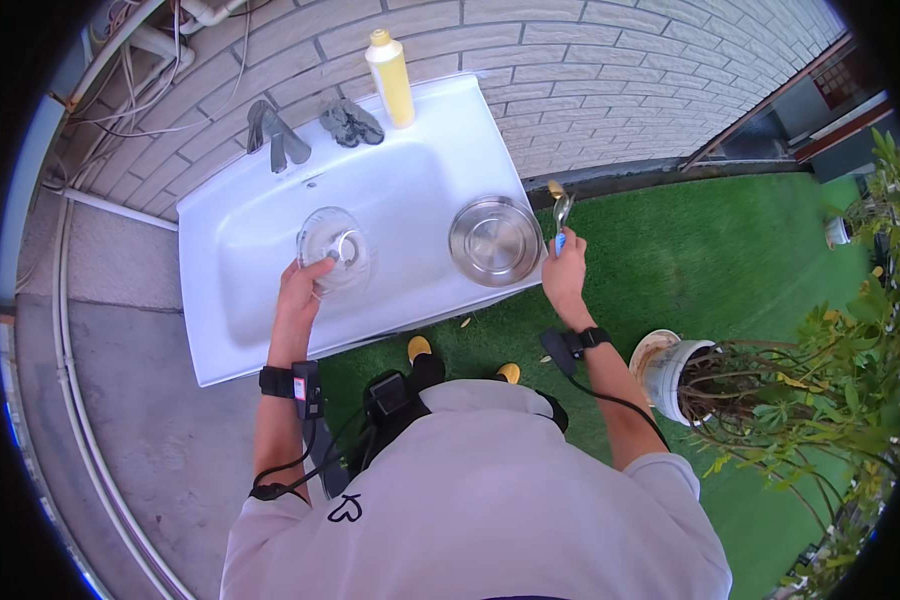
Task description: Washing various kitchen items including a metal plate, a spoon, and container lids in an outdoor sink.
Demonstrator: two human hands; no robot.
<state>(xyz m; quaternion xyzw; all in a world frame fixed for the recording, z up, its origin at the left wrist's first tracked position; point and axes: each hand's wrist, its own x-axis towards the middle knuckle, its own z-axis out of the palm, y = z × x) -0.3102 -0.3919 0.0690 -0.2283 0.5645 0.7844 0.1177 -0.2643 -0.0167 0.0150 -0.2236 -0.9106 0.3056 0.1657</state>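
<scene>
Over the left part of the white sink (pixel 202 300), my left hand (pixel 303 285) is closed on the rim of a clear round bowl (pixel 320 232). The bowl is tilted, and a grey ring shows at its middle. My right hand (pixel 567 268) is closed around a metal spoon (pixel 563 210) just beyond the sink's right end. A bit of blue shows at my fingers, and a small gold-coloured piece sits by the spoon's tip; I cannot tell whether it is part of it. Beside my right hand, a round stainless steel pot (pixel 495 240) stands on the sink's right ledge.
A grey faucet (pixel 278 138), a crumpled dark grey cloth (pixel 351 122) and a yellow bottle (pixel 391 80) stand along the sink's back edge against a brick wall (pixel 560 50). A potted plant (pixel 685 380) is on the green turf to my right. Pipes run along the left.
</scene>
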